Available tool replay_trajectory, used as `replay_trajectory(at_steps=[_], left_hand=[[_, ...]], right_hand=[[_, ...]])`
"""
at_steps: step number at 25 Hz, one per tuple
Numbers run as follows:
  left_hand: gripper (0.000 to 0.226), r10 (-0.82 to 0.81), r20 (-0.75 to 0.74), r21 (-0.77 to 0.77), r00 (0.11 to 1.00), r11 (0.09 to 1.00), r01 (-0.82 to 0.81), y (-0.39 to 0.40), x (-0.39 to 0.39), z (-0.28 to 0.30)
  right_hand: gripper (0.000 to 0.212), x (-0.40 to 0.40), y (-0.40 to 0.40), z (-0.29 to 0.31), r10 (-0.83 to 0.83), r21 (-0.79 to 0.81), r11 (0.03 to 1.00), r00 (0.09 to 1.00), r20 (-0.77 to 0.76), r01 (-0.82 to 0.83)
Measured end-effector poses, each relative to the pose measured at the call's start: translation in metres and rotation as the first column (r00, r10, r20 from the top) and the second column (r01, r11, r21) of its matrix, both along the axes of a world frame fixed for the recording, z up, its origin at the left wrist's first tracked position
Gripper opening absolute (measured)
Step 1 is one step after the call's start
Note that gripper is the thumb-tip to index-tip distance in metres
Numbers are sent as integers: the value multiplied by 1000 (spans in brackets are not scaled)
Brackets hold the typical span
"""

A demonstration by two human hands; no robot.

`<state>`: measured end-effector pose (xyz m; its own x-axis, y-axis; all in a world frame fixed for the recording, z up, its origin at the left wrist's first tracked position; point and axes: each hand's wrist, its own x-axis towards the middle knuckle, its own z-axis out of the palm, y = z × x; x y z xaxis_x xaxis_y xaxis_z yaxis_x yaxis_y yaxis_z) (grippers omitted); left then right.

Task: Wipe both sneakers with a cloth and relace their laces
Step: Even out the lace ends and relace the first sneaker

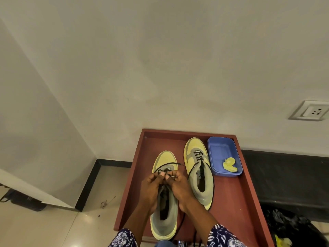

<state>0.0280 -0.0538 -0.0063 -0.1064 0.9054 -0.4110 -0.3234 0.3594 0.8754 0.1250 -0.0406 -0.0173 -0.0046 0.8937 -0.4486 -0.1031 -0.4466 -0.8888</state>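
Note:
Two yellow and grey sneakers stand toes away from me on a red-brown tray. Over the left sneaker both hands meet at the eyelets. My left hand pinches its black lace near the tongue. My right hand pinches the same lace right beside it. One lace end sticks out to the right above the toe. The right sneaker stands apart, its black lace partly threaded. A crumpled yellow cloth lies in a blue tub.
The tray sits against a cream wall with a socket at the right. A black ledge runs to the right, with a black bag below it. To the left lies tiled floor.

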Motion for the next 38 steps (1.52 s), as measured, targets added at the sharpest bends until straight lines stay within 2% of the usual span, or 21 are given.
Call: replay_trajectory(at_steps=[3, 7, 10, 13, 18, 23, 26, 30, 33, 35, 38], left_hand=[[17, 74, 2, -44, 997, 996, -74, 4, 2, -4], [16, 85, -64, -75, 994, 993, -90, 9, 2, -9], [16, 99, -237, -53, 966, 992, -114, 8, 4, -13], [12, 87, -452, -17, 888, 994, -106, 5, 8, -13], [4, 102, -581, 52, 807, 995, -89, 3, 8, -6], [8, 35, -711, 121, 702, 990, 73, 6, 4, -4], [15, -7, -815, 124, 580, 975, 186, 7, 2, 0], [26, -131, -903, 39, 410, 924, 381, 12, 1, 9], [29, -189, -930, -14, 314, 874, 485, 12, 0, 11], [27, -180, -938, -11, 297, 870, 493, 9, 1, 8], [20, -169, -903, 20, 394, 902, 431, 7, 3, 4]], right_hand=[[14, 3, -4, 3, 39, 12, 999, 999, -28, -39], [7, 5, -6, 2, 82, 57, 995, 996, 25, -83], [7, 3, -8, -3, 32, 133, 990, 994, 109, -47], [16, 2, -13, -5, -48, 184, 983, 985, 167, 17], [19, 2, -17, -1, -49, 207, 978, 980, 191, 8], [20, 5, -16, 0, -8, 194, 980, 981, 192, -30], [20, 6, -15, -1, -4, 192, 980, 972, 236, -43], [26, 6, -13, 1, -5, 221, 973, 955, 297, -63], [25, 8, -12, 4, 13, 221, 971, 938, 345, -95], [22, 10, -13, 4, 28, 239, 962, 918, 395, -132], [19, 10, -12, 4, 34, 251, 954, 894, 446, -162]])
